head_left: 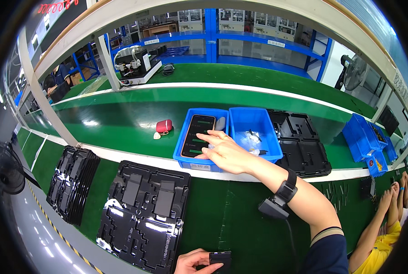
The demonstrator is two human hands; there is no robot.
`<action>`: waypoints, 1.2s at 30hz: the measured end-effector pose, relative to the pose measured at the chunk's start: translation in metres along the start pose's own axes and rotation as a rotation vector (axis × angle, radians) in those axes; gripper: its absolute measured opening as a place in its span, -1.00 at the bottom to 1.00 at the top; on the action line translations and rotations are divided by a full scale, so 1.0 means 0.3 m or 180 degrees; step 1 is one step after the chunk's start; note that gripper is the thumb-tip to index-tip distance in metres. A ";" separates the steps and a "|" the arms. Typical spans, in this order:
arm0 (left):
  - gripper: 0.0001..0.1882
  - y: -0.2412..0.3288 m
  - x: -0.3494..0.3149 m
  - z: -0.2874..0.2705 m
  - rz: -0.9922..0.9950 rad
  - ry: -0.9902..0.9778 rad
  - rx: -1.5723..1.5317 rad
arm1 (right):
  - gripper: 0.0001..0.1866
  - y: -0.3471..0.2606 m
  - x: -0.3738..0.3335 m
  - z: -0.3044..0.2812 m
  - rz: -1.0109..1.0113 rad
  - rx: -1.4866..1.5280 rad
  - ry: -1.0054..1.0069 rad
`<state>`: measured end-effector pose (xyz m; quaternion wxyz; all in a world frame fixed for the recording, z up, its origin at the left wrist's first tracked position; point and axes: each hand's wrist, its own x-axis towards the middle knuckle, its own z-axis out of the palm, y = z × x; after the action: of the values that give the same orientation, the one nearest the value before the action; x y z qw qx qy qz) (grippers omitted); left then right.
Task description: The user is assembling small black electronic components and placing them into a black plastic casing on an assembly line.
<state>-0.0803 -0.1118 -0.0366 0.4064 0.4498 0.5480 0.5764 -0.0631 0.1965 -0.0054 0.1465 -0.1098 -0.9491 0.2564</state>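
Right hand [224, 153] over blue bin [185, 155]

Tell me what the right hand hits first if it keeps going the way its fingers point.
Probably the dark phone-like device lying in the left blue bin: the right hand points up-left over it, fingers already above its screen. Whether they touch it is unclear.

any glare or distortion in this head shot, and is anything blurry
Head view: strong fisheye bending, the white shelf beam arcs and the corners go black; overhead lights glare on the green belt and glossy black tray; the right hand over the phone is sharp, the left hand is cut by the edge.
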 end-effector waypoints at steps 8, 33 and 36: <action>-0.85 0.005 0.000 -0.002 -0.0045 0.0028 -0.0071 | -0.54 -0.001 0.013 -0.005 -0.0075 -0.0488 -0.0225; -0.84 -0.016 -0.011 0.001 0.0014 0.0066 -0.0352 | -0.59 0.029 0.015 -0.025 0.0346 -0.0888 0.0578; -0.82 -0.043 -0.015 -0.009 0.0117 0.0004 -0.0340 | -0.75 0.031 0.015 -0.028 0.0254 -0.0937 0.0703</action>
<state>-0.0819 -0.1160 -0.0497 0.4188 0.4370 0.5084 0.6125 -0.0634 0.2095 -0.0025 0.2219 -0.1950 -0.9494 0.1068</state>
